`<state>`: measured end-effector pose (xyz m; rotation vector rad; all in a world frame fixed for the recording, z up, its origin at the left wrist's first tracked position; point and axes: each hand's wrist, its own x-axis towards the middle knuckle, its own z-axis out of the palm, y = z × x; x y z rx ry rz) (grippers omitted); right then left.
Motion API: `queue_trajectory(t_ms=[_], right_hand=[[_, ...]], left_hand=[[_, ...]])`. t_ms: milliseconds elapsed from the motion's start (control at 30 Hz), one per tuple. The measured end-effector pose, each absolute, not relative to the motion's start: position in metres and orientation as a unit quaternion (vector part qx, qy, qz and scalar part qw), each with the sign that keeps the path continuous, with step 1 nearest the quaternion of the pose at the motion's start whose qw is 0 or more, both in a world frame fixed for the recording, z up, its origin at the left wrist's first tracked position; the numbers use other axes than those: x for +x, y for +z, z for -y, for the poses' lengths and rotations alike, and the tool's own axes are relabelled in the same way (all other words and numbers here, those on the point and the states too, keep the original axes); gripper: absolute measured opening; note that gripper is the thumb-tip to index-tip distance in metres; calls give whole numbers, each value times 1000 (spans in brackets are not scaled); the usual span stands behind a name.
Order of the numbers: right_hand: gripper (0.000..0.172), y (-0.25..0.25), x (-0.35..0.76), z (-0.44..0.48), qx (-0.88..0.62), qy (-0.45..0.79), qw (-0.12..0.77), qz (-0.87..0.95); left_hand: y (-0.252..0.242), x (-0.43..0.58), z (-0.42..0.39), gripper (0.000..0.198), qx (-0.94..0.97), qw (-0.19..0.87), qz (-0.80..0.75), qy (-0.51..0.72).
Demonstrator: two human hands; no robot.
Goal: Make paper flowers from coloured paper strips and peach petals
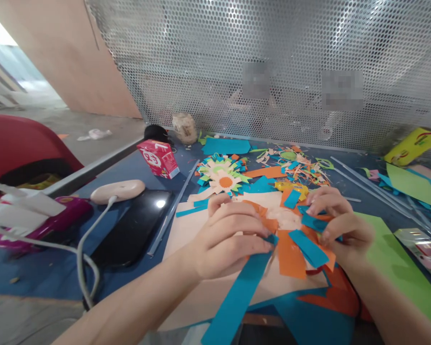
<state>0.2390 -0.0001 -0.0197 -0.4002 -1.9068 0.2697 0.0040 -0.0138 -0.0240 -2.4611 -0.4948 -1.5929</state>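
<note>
My left hand [227, 239] is closed, its fingertips pinching the top of a long blue paper strip [237, 297] that hangs toward me. My right hand [339, 225] is closed round a half-made paper flower [294, 239] of blue and orange petals, held just above a peach paper sheet [187, 230]. The two hands meet at the flower's middle. A finished paper flower [224, 178] with an orange centre lies flat on the table behind my hands.
A black phone [136, 230], a white charger with cable [117, 190] and a red carton [159, 158] sit to the left. Paper scraps [294, 165], green sheets [398, 258], thin rods [369, 191] and a yellow packet [413, 143] lie right. A perforated metal screen [273, 62] closes the back.
</note>
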Motion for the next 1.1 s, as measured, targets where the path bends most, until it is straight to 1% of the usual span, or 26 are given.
queue_trajectory(t_ms=[100,233,400,500,600,667,733,900,967,1033,1100], right_hand=[[12,-21,238,-1,-158,116,546,815],[15,-21,237,-1,-153,129,536,820],[16,-20,236,0,-155,141,531,821],[16,-21,236,0,-160,154,527,820],[16,-23,235,1,-164,177,527,815],[17,-24,234,2,-175,195,530,807],[17,-26,232,3,-200,210,535,793],[17,-29,226,4,-294,218,565,740],[17,-30,225,2,-321,220,575,720],[18,-33,225,-1,-339,232,578,705],[19,-36,225,-4,-353,252,576,693]], left_hand=[[-20,6,15,14,-827,66,175,-531],[-17,8,17,6,-834,41,173,-522],[-27,8,15,18,-837,31,213,-503],[-27,8,11,22,-833,10,189,-520],[-25,9,9,32,-806,-9,195,-558],[-25,11,9,35,-792,-63,219,-567],[-27,13,8,35,-776,-148,238,-565],[-34,19,0,42,-624,-432,307,-575],[-35,20,-6,45,-555,-525,315,-563],[-35,21,-11,47,-512,-574,321,-553],[-36,21,-14,48,-489,-593,328,-550]])
